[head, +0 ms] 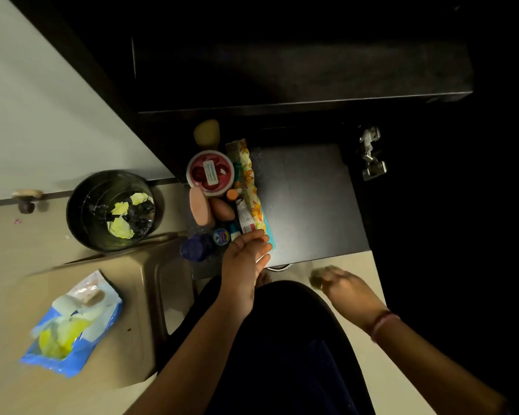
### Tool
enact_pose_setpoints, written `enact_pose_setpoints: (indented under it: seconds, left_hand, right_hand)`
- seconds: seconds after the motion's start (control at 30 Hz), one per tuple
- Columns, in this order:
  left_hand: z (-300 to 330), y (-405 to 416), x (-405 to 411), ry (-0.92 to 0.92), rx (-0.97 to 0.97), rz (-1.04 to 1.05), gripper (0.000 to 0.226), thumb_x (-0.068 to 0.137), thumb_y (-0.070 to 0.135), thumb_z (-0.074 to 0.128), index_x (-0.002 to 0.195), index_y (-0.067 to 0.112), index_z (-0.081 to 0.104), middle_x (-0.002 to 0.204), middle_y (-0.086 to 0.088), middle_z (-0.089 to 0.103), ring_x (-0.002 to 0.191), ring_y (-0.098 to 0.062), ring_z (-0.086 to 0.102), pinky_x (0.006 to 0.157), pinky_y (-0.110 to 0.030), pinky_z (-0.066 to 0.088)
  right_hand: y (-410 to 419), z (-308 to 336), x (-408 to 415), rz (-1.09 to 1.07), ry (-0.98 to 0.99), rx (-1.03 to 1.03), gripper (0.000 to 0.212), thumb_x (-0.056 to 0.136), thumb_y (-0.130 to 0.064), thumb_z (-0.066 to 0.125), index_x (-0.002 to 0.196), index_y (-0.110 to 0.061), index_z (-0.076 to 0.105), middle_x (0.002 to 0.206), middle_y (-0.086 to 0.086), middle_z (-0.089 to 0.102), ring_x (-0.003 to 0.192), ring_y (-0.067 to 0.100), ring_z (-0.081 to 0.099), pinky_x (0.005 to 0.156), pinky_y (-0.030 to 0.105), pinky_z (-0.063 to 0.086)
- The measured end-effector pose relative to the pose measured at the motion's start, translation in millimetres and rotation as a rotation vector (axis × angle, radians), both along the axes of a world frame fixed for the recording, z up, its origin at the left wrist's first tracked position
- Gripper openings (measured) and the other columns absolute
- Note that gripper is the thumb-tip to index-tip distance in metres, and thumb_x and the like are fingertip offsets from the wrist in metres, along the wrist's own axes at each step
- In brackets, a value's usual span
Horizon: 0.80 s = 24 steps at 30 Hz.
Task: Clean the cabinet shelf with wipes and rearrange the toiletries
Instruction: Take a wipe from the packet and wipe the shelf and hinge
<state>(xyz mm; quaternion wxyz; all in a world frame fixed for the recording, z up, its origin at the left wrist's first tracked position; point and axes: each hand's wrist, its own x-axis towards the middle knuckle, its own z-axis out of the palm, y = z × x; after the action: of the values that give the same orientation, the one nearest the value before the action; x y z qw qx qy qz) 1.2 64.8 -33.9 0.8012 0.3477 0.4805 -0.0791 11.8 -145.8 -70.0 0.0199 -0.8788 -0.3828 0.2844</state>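
On dark shelf [306, 199], left hand [246, 253] fingers straight beside toiletries [222, 193], right hand [342, 286] blurred, grip unclear

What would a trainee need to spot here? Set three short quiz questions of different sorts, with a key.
1. True or false: the toiletries are crowded along the left side of the dark shelf.
2. Where do the used yellow wipes lie? A) on the shelf B) in the black bin C) on the stool
3. Fill in: the left hand reaches to the ____ pouch.

Key: 1 true. 2 B. 3 floral. The right hand is blurred, so what it holds cannot be told. The wipes pack lies on the stool.
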Motion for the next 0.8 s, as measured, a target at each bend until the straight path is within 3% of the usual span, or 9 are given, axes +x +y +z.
enact_pose_setpoints:
  seconds: [0.07,0.1,0.2,0.3,0.37,0.47,0.57,0.67,0.8]
  left_hand:
    - [2.1,-0.5,-1.0,-0.002,-0.003,-0.007,0.019,0.088,-0.002,0.053,0.081,0.013,0.062,0.102,-0.011,0.062,0.101,-0.024,0.059,0.073,-0.023,0.048]
    - [3.6,-0.6,-1.3,-0.012,-0.004,-0.017,0.019,0.088,-0.001,0.053,0.08,0.013,0.062,0.1,-0.01,0.062,0.099,-0.023,0.06,0.073,-0.023,0.048]
    - [5.3,0.8,0.6,-0.041,-0.001,-0.042,0.02,0.089,-0.001,0.051,0.081,0.014,0.062,0.092,-0.006,0.063,0.091,-0.019,0.061,0.073,-0.024,0.048]
    - [5.8,-0.3,-0.4,-0.035,0.002,-0.043,0.02,0.09,-0.001,0.05,0.082,0.014,0.061,0.09,-0.005,0.062,0.088,-0.017,0.061,0.074,-0.024,0.047]
    - [6.8,-1.7,-1.1,-0.039,0.003,-0.039,0.02,0.09,-0.001,0.05,0.08,0.014,0.061,0.09,-0.006,0.062,0.087,-0.017,0.061,0.072,-0.024,0.047]
    - [8.6,-2.0,0.5,-0.047,0.006,-0.023,0.02,0.09,0.0,0.051,0.08,0.013,0.061,0.092,-0.007,0.062,0.088,-0.018,0.061,0.071,-0.023,0.047]
    - [7.0,-0.1,1.9,-0.04,0.009,-0.006,0.02,0.091,0.001,0.049,0.08,0.014,0.06,0.091,-0.006,0.062,0.085,-0.016,0.061,0.07,-0.023,0.047]
    - [4.3,1.6,1.3,-0.031,0.028,-0.013,0.021,0.089,0.0,0.051,0.079,0.015,0.06,0.091,-0.006,0.062,0.091,-0.019,0.06,0.07,-0.022,0.046]
    - [1.3,2.6,-2.0,-0.009,0.033,-0.028,0.022,0.088,-0.001,0.052,0.078,0.017,0.062,0.09,-0.005,0.063,0.095,-0.02,0.059,0.072,-0.023,0.047]
  right_hand:
    - [-17.6,3.7,-3.8,0.019,0.125,-0.175,0.034,0.087,-0.004,0.046,0.113,-0.018,0.062,0.118,-0.001,0.062,0.107,0.02,0.061,0.09,0.027,0.05]
    - [-18.9,10.7,-0.9,-0.038,0.116,-0.162,0.036,0.086,-0.004,0.047,0.114,-0.02,0.063,0.12,-0.002,0.062,0.108,0.019,0.061,0.091,0.028,0.05]
    - [-2.3,32.0,32.6,-0.296,-0.101,0.092,0.03,0.08,-0.003,0.061,0.105,-0.018,0.07,0.107,0.003,0.067,0.084,0.024,0.07,0.073,0.03,0.056]
    - [46.3,42.4,91.6,-0.404,-0.176,0.362,0.032,0.079,0.004,0.061,0.106,-0.012,0.07,0.102,0.01,0.064,0.085,0.027,0.065,0.08,0.035,0.055]
    - [85.5,38.9,132.9,-0.386,-0.226,0.429,0.031,0.078,0.006,0.058,0.102,-0.008,0.072,0.104,0.012,0.064,0.092,0.03,0.065,0.086,0.035,0.053]
    - [140.8,16.9,190.0,-0.364,-0.244,0.309,0.033,0.084,-0.001,0.052,0.112,-0.011,0.068,0.115,0.013,0.065,0.104,0.031,0.063,0.094,0.034,0.05]
    - [176.6,-6.5,218.4,-0.377,-0.143,0.137,0.032,0.092,-0.015,0.048,0.122,-0.011,0.058,0.128,0.014,0.057,0.114,0.032,0.056,0.096,0.037,0.047]
    - [177.3,-15.8,201.9,-0.298,-0.192,0.084,0.029,0.096,-0.017,0.044,0.117,-0.003,0.059,0.118,0.019,0.061,0.107,0.036,0.058,0.088,0.036,0.047]
    - [132.5,-18.2,134.1,-0.329,-0.158,0.193,0.025,0.097,-0.015,0.043,0.11,0.001,0.058,0.109,0.019,0.058,0.101,0.032,0.054,0.083,0.037,0.045]
